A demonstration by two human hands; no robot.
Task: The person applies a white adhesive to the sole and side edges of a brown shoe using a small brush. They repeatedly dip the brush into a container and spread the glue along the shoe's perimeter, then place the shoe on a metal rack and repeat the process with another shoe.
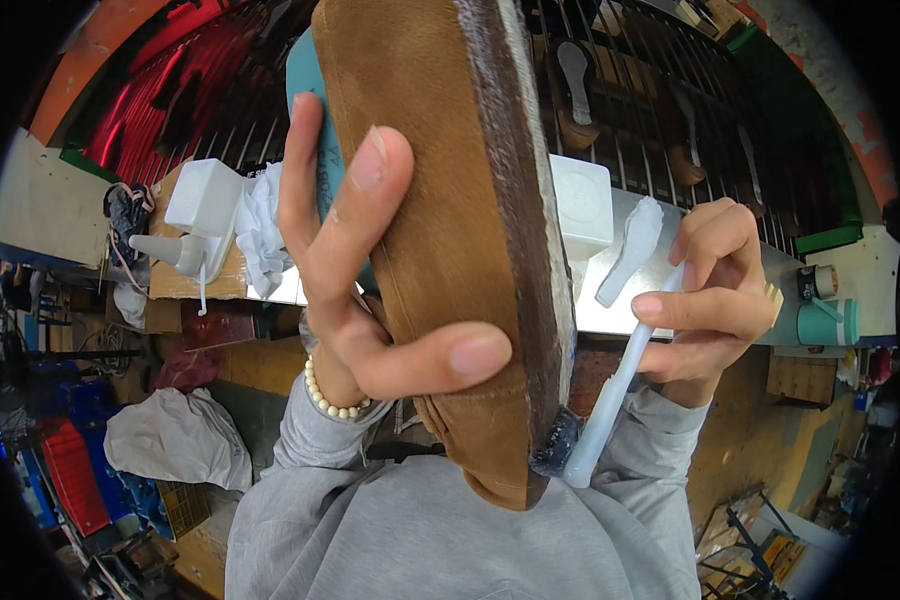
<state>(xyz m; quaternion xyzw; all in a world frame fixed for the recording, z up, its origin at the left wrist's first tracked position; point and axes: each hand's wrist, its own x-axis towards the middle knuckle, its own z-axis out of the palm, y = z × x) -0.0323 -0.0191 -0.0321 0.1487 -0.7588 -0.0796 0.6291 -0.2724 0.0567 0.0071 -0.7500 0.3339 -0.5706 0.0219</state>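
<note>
A brown suede shoe upper (425, 230) on a teal last (303, 72) is held up close before my chest. My left hand (355, 300), with a beaded bracelet at its wrist, grips it, thumb and fingers spread over the suede. A dark brown band (510, 230) runs along the edge by the sole side. Pinched in my right hand (718, 290) is a brush (615, 385) with a whitish plastic handle. Its dark bristle head (557, 443) touches the lower end of that band. The underside of the shoe is mostly turned out of sight.
Behind lies a metal bench top (610, 318) with a white container (581, 205) and a white sole-shaped piece (633, 245). Left are a white bottle (205, 205) and crumpled paper (262, 230). A barred rack (640, 110) carries shoes. A teal jug (827, 322) stands right.
</note>
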